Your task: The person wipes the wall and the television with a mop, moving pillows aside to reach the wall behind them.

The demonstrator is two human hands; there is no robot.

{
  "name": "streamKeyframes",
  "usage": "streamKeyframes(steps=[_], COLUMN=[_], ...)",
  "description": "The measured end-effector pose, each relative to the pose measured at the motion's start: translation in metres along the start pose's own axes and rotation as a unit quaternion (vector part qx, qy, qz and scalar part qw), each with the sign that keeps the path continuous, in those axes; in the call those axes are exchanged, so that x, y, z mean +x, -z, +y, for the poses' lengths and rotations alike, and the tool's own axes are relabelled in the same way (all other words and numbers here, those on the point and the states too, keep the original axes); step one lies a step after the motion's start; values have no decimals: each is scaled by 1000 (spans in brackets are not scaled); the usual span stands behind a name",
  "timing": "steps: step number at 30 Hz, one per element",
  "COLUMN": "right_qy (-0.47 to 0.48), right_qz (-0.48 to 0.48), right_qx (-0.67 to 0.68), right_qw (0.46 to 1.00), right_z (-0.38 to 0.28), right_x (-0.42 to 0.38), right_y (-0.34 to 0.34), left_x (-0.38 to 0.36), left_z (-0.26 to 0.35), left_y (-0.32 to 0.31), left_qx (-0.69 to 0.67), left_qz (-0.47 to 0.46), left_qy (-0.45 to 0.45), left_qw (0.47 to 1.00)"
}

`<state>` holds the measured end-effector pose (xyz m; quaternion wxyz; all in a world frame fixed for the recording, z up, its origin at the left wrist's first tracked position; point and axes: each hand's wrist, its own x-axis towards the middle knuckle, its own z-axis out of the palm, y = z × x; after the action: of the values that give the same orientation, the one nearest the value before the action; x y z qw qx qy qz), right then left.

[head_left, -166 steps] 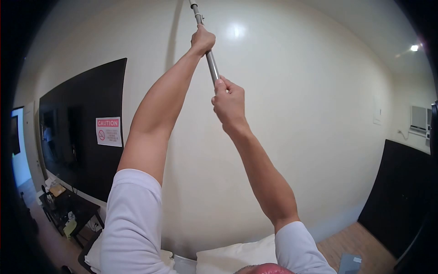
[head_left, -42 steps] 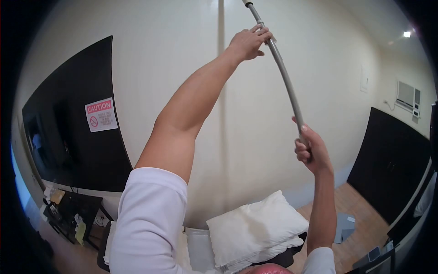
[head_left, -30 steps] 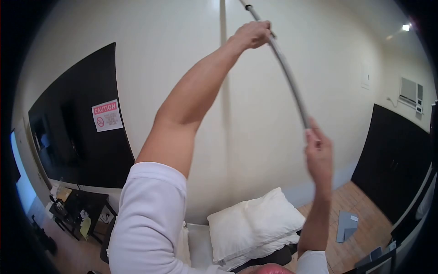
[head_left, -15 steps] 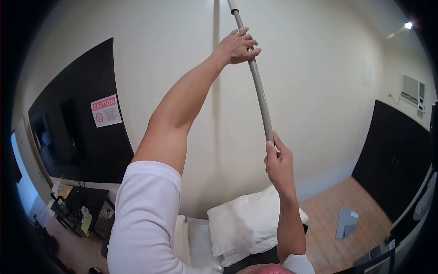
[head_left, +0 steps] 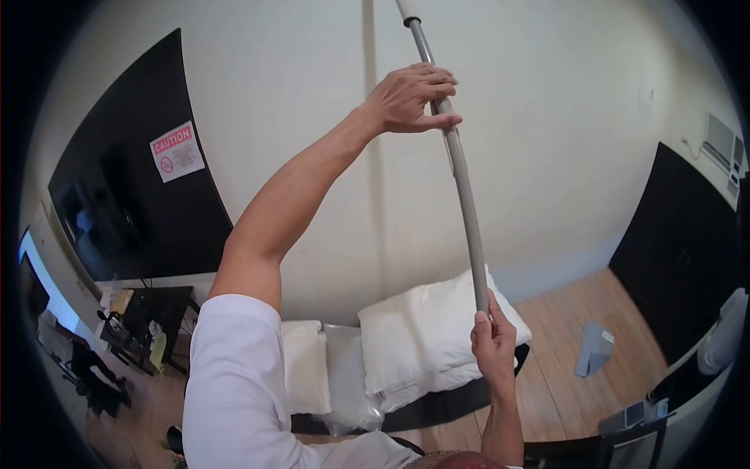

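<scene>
Head view: I see the telescopic pole [head_left: 469, 215] slanting up-left from nearer, closed right fingers [head_left: 482, 327] to left fingers [head_left: 439, 89] loosely curled round it.

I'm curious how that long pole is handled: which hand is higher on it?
The left hand: it is on the gray pole nearer the black collar, while the right hand grips much lower.

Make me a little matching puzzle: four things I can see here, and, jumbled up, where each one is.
1. Left hand
2. Right hand
3. Caution sign
4. Flat gray object

A. On the brown floor
B. At the lower part of the pole
C. On the black panel
D. Higher up on the pole

Pairs: 1-D, 2-B, 3-C, 4-A
</scene>
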<state>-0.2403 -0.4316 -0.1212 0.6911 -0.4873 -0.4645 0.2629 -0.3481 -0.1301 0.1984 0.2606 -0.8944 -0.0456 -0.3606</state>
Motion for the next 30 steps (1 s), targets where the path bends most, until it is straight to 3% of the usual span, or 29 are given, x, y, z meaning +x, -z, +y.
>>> streamKeyframes(steps=[2, 6, 8, 14, 20, 22, 30], right_qy=[-9, -56, -83, -186, -256, -288, -366], right_qz=[-1, -15, -18, 3, 15, 32, 37], right_qx=[3, -6, -10, -13, 1, 33, 24], right_qw=[1000, 998, 996, 982, 967, 956, 930], right_z=[1, 11, 20, 29, -4, -19, -42], right_x=[-15, -61, -92, -190, -261, -277, -347], right_y=[5, 21, 33, 81, 106, 115, 152], left_x=[-6, -32, -50, -99, -137, -143, -186], left_z=[7, 42, 64, 146, 214, 231, 314], left_y=[-12, -25, -35, -61, -70, -74, -92], left_qx=[16, -21, -58, -116, -184, -221, -287], left_qz=[131, 77, 72, 79, 67, 111, 80], left_qy=[-89, -45, -82, -79, -49, -49, -8], left_qw=[987, 996, 992, 987, 979, 968, 954])
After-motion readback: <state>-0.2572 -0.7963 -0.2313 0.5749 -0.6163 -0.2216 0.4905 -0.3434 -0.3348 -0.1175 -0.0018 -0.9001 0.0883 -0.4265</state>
